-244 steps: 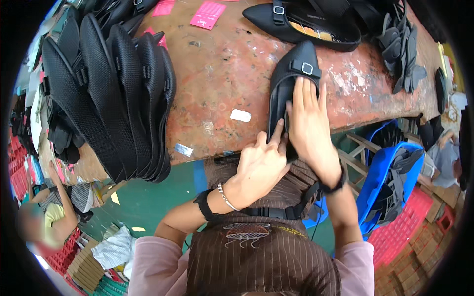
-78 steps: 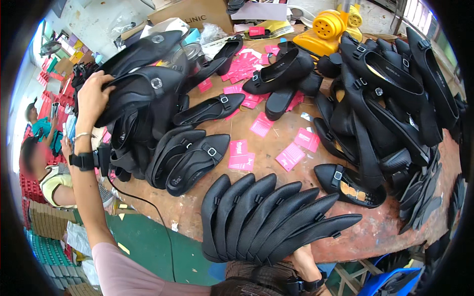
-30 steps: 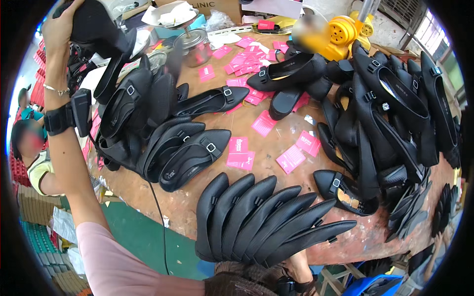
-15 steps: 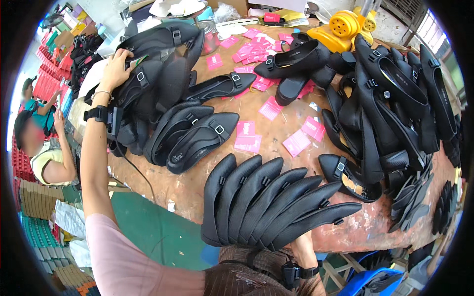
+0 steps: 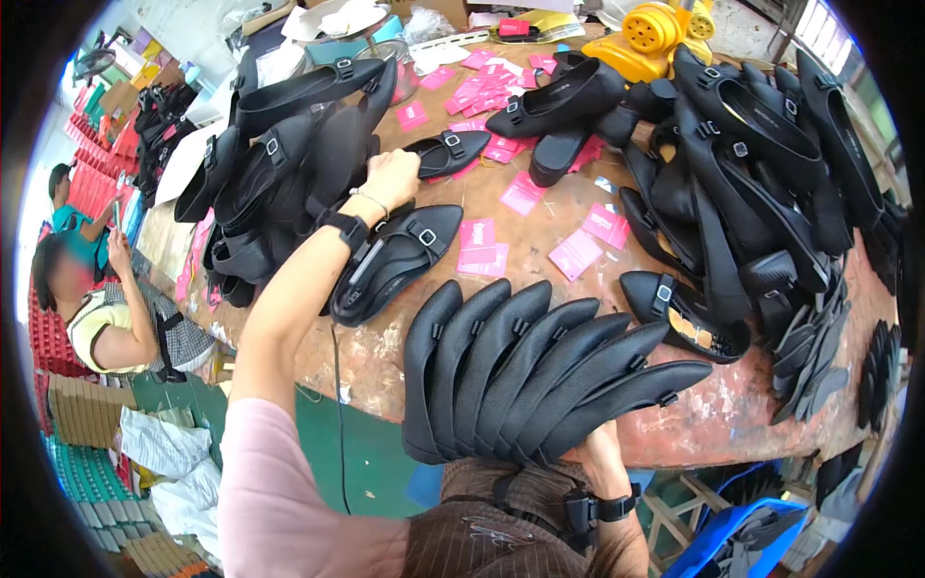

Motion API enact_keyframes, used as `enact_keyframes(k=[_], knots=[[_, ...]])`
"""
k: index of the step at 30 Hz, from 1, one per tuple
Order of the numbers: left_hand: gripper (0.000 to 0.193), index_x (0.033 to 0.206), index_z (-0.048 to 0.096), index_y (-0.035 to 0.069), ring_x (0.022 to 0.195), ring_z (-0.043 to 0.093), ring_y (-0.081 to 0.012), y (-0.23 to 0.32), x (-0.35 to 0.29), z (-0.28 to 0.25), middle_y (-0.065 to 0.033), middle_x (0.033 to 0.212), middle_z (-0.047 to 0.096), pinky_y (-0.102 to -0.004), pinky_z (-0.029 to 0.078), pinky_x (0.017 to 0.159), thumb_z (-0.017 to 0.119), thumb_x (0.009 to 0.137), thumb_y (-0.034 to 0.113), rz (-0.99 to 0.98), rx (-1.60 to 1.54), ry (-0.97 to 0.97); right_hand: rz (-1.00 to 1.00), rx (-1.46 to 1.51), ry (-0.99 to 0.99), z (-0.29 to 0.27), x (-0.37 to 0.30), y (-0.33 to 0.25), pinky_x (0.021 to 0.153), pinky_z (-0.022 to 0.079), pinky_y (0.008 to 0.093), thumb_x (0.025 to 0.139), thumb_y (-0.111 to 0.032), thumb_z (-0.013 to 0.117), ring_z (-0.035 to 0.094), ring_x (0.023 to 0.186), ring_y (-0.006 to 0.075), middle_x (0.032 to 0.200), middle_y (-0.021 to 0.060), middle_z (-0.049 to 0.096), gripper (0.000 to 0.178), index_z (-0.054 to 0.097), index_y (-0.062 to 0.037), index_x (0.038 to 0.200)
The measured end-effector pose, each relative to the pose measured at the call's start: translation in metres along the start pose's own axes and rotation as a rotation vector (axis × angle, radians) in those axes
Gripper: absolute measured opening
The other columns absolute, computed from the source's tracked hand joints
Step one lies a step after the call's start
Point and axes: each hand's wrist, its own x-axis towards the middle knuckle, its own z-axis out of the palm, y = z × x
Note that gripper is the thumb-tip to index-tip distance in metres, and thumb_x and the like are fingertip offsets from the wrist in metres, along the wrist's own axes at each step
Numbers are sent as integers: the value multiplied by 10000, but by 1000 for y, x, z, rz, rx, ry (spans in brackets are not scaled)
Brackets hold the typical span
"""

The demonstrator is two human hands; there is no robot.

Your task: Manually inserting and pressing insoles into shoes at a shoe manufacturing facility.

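Observation:
My right hand (image 5: 599,451) sits at the table's near edge, mostly hidden under a fanned stack of black pointed shoes (image 5: 530,371) that it grips from below. My left hand (image 5: 392,179) reaches forward with a black wrist strap on the arm. Its fingers are curled over the edge of a black shoe (image 5: 337,159) in the left pile of black flats (image 5: 260,183). Just under that hand lie two more black flats with buckles (image 5: 395,260).
The worn brown table (image 5: 540,241) carries pink paper tags (image 5: 477,236), a big heap of black shoes (image 5: 752,164) at right and a yellow machine (image 5: 646,34) at the back. A seated person (image 5: 106,308) and red crates (image 5: 92,173) are at left; a blue crate (image 5: 742,530) is below right.
My left hand came down from high at the far left and moved right along the pile toward the table's middle. The fanned stack in my right hand stays put.

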Motion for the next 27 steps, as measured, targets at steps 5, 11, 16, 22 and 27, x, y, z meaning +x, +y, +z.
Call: enact_keyframes(k=[5, 11, 16, 22, 27], knots=[[93, 916, 680, 64, 894, 655, -355, 11, 8, -28, -156, 944, 660, -441, 517, 770, 636, 841, 95, 36, -233, 432, -60, 16, -8, -4, 7, 9, 1008, 436, 342, 950, -206, 651, 508, 1211, 234, 1382, 113, 511, 623, 361, 63, 1431], [103, 997, 664, 13, 841, 662, -252, 52, -21, -181, -137, 913, 682, -330, 501, 769, 629, 921, 74, 248, -468, 1113, -66, 4, 2, -18, 17, 15, 931, 505, 373, 968, -222, 620, 571, 1147, 258, 1332, 130, 558, 531, 432, 47, 1386], [182, 1065, 703, 60, 843, 682, -277, -35, -63, -287, -138, 963, 708, -334, 510, 765, 606, 941, 151, 80, 157, 1386, 38, 98, -36, -13, 11, 18, 977, 464, 341, 956, -137, 631, 550, 1160, 224, 1326, 115, 564, 487, 459, 80, 1357], [140, 1009, 649, 51, 847, 623, -396, -229, -64, -174, -183, 879, 650, -443, 499, 752, 574, 910, 116, 18, 113, 662, -98, -73, -20, -25, 13, 24, 873, 560, 413, 953, -260, 646, 599, 1132, 287, 1311, 151, 567, 562, 431, 31, 1383], [182, 1072, 638, 55, 957, 610, -385, -189, -118, -126, -184, 1001, 632, -425, 487, 840, 586, 909, 116, -223, 34, 583, -57, 17, -12, -21, 10, 24, 952, 473, 325, 970, -141, 603, 556, 1158, 219, 1320, 98, 570, 457, 469, 43, 1365]])
